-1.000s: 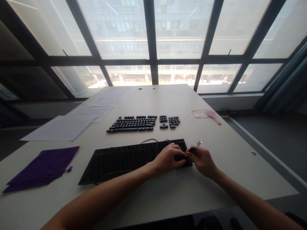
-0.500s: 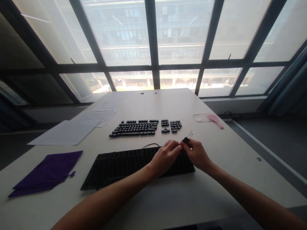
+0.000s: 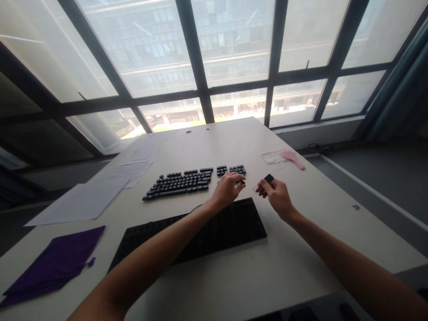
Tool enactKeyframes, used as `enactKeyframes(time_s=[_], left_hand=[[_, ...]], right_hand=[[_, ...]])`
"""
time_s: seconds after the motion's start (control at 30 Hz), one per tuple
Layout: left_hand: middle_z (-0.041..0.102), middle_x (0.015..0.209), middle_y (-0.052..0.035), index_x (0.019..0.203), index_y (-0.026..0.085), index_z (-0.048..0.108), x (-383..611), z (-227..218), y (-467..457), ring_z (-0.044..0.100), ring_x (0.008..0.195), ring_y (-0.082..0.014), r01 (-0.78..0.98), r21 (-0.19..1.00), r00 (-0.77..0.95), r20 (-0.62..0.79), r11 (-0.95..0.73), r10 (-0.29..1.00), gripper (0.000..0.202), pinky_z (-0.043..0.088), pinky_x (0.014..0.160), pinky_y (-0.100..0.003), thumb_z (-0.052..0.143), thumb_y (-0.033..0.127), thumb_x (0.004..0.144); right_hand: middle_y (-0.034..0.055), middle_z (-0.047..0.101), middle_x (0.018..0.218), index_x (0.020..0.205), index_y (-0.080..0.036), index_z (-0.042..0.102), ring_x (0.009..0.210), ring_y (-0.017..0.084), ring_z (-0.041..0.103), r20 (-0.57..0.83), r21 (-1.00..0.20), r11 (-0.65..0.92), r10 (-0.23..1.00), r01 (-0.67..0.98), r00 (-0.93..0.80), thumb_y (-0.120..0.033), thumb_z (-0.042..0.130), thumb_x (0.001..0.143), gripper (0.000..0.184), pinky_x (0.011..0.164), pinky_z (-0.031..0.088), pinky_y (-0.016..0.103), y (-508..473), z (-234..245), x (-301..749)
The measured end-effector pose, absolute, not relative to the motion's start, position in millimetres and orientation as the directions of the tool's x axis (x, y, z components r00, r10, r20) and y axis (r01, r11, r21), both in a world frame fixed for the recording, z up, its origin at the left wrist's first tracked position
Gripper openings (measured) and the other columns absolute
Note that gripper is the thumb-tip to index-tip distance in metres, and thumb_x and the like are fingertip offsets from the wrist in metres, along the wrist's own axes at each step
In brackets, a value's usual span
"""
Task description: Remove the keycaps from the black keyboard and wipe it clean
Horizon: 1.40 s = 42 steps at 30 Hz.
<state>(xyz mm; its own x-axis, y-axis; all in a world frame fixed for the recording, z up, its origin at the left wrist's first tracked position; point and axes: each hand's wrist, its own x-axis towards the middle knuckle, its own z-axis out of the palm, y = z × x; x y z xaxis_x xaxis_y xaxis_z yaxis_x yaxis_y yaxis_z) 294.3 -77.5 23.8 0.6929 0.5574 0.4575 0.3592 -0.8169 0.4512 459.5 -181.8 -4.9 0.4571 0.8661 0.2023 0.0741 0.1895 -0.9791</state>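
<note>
A black keyboard base (image 3: 200, 236) with its keycaps removed lies near me on the white table (image 3: 234, 285). Beyond it, the loose black keycaps (image 3: 180, 183) are laid out in rows. My left hand (image 3: 227, 189) hovers over the right end of those rows, fingers curled and pinched around a small dark keycap. To its right, my right hand (image 3: 276, 196) is closed on a wire keycap puller (image 3: 267, 179) with a black grip.
A purple cloth pouch (image 3: 50, 265) lies at the near left. Paper sheets (image 3: 83, 200) cover the left side. At the right edge lie a pink brush (image 3: 291, 158) and a clear plastic bag (image 3: 272, 156). Big windows stand behind the table.
Both hands rose from the right end of the keyboard base and moved away from me, toward the laid-out keycaps. The view tilted and shifted a little.
</note>
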Motion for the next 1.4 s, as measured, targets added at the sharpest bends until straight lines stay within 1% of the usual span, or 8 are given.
enactKeyframes(time_s=[0.07,0.2,0.33,0.67,0.8,0.97,1.1,1.4], left_hand=[[0.072,0.094,-0.0053,0.095,0.019,0.073,312,18,-59,0.061,0.092,-0.0219,0.4,0.353,0.728,0.437,-0.846,0.527,0.012,0.046,0.092,-0.038,0.072,0.017,0.083],[0.071,0.091,-0.0063,0.088,0.02,0.075,329,2,-41,0.057,0.094,-0.0249,0.467,0.227,0.757,0.398,-0.855,0.519,0.005,0.044,0.089,-0.04,0.072,0.021,0.084],[0.065,0.102,-0.0077,0.087,0.021,0.077,329,-7,-38,0.052,0.101,-0.027,0.537,0.211,0.698,0.434,-0.817,0.57,0.007,0.042,0.093,-0.043,0.075,0.025,0.081],[0.063,0.104,-0.0071,0.093,0.024,0.078,324,2,-39,0.05,0.102,-0.0281,0.589,0.222,0.633,0.47,-0.777,0.615,0.015,0.044,0.094,-0.044,0.079,0.03,0.079],[0.063,0.104,-0.0062,0.095,0.023,0.076,303,22,-76,0.052,0.102,-0.0255,0.518,0.268,0.631,0.52,-0.812,0.575,0.012,0.045,0.095,-0.042,0.069,0.029,0.088],[0.064,0.102,-0.0054,0.098,0.023,0.073,268,13,-144,0.055,0.098,-0.0223,0.362,0.377,0.79,0.361,-0.852,0.495,0.016,0.049,0.088,-0.037,0.059,0.021,0.092],[0.062,0.11,-0.0057,0.102,0.023,0.071,258,-4,-164,0.054,0.103,-0.0232,0.367,0.422,0.789,0.33,-0.829,0.517,0.018,0.049,0.094,-0.038,0.064,0.017,0.087],[0.061,0.109,-0.0069,0.1,0.021,0.07,260,-10,-164,0.053,0.1,-0.0233,0.381,0.339,0.787,0.369,-0.86,0.494,0.015,0.048,0.094,-0.038,0.059,0.021,0.091]], right_hand=[[0.0093,0.071,0.07,0.077,-0.013,0.067,0.055,0.015,0.059,0.203,-0.979,0.194,0.849,0.071,0.487,-0.052,0.063,0.086,0.04,0.051,0.045,0.027,-181,-5,465],[0.0097,0.071,0.069,0.076,-0.013,0.067,0.055,0.015,0.059,0.221,-0.974,0.214,0.839,0.073,0.497,-0.053,0.062,0.086,0.042,0.05,0.044,0.027,-182,-3,469],[0.0095,0.071,0.07,0.076,-0.013,0.067,0.054,0.015,0.059,0.239,-0.969,0.238,0.836,0.066,0.494,-0.051,0.062,0.087,0.04,0.049,0.043,0.026,-183,0,470],[0.0087,0.07,0.069,0.076,-0.013,0.067,0.055,0.015,0.058,0.261,-0.964,0.257,0.847,0.071,0.463,-0.051,0.062,0.088,0.04,0.05,0.043,0.027,-184,4,473],[0.0059,0.068,0.068,0.076,-0.013,0.069,0.058,0.014,0.057,0.266,-0.959,0.238,0.943,0.156,0.201,-0.045,0.064,0.087,0.034,0.054,0.044,0.026,-190,13,479],[0.0015,0.063,0.062,0.071,-0.013,0.069,0.059,0.013,0.054,0.171,-0.927,0.21,0.974,0.311,-0.148,-0.036,0.064,0.086,0.027,0.054,0.041,0.024,-198,13,478],[0.0003,0.062,0.061,0.07,-0.013,0.069,0.059,0.013,0.053,0.103,-0.916,0.178,0.97,0.359,-0.218,-0.034,0.063,0.086,0.027,0.055,0.039,0.024,-204,5,472],[0.0009,0.06,0.065,0.075,-0.011,0.07,0.062,0.014,0.05,-0.025,-0.88,0.118,0.955,0.461,-0.294,-0.04,0.064,0.086,0.031,0.059,0.039,0.025,-213,6,476]])
